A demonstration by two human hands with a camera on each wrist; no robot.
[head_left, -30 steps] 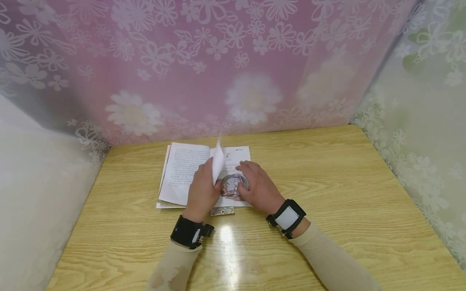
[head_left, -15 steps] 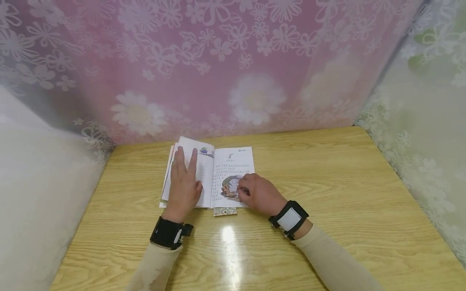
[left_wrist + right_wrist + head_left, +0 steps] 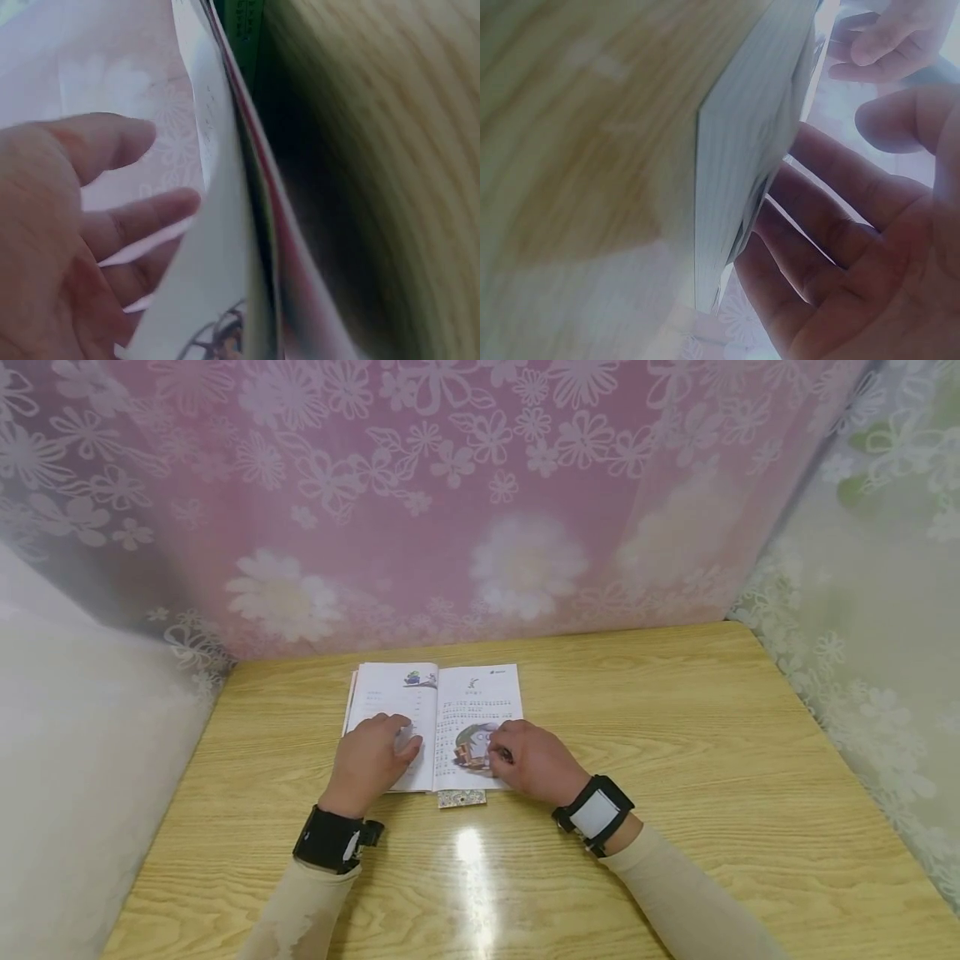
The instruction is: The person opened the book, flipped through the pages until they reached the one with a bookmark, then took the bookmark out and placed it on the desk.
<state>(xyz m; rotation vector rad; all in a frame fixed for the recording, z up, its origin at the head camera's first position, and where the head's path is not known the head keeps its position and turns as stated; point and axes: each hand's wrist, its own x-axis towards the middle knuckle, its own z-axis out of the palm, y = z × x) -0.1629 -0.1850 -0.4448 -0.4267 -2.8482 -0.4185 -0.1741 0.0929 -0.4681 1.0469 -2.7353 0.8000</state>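
An open book [image 3: 401, 697] lies on the wooden table, print and cartoon pictures on its pages. My left hand [image 3: 369, 758] rests on the lower part of the left page, fingers relaxed and slightly bent. In the left wrist view the left hand's fingers [image 3: 142, 217] lie against the page, the thumb apart. My right hand [image 3: 542, 762] touches the right page's lower outer edge, partly covering the picture there. The right wrist view shows its fingers [image 3: 832, 165] against the page, the thumb held away, nothing gripped. A patterned strip [image 3: 462, 798] sticks out below the book.
The wooden table [image 3: 675, 710] reaches out on both sides of the book. A pink flowered cloth [image 3: 420, 527] hangs behind it, with pale cloth walls [image 3: 877, 635] on the right and left. Each wrist wears a black strap [image 3: 596, 814].
A page that stood raised in my left hand has come down on the left side. My left hand has moved left, then slid down toward me. The right hand stays on the right page.
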